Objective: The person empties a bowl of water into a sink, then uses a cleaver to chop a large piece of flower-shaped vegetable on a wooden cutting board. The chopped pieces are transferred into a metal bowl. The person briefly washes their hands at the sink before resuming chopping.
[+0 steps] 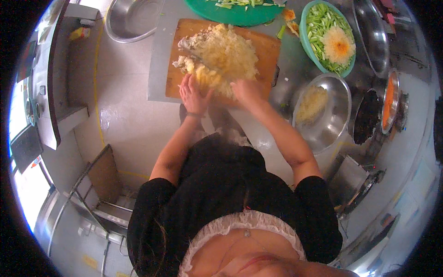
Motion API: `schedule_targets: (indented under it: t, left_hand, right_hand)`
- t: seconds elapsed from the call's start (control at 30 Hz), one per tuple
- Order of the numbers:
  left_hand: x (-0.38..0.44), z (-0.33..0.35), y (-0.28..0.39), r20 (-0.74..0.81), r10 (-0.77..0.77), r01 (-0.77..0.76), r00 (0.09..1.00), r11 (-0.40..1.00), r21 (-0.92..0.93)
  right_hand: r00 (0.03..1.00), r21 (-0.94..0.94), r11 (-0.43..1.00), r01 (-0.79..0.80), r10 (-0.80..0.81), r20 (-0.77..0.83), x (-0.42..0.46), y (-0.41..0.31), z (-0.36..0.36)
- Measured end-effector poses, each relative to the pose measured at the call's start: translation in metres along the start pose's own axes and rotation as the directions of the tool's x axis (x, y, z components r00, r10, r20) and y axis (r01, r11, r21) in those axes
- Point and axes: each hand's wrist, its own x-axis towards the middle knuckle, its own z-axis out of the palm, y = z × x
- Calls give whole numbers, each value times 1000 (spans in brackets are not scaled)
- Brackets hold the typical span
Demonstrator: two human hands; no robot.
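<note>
A wooden cutting board (273, 45) bears a heap of pale yellow chopped food (230, 52), coarser along its left and near side. My left hand (193, 95) rests against the heap's near left edge, fingers spread. My right hand (247, 91) is closed at the near right side of the heap, blurred by motion. From it a thin grey blade, apparently a knife (202, 62), reaches up and left through the food; its handle is hidden in the fist. Both hands are over the board's near part.
A green round board (238, 19) with cut greens lies beyond. At right stand a green basket (304, 34) of chopped greens with a pale, orange-centred mass, and a steel bowl (332, 128) with pale yellow food. Another steel bowl (116, 34) is at upper left, beside the metal table (157, 69).
</note>
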Motion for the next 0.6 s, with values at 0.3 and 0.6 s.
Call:
schedule_targets:
  t: [0.3,0.6]
  left_hand:
    - [-14,-8,-1,17,-31,32,999,999,-32]
    - [-16,-12,-6,-32,-59,58,998,998,-36]
  right_hand:
    - [998,-74,996,54,-55,-3,-2,-9,4]
    - [991,-55,990,130,-129,35,3,-5,14]
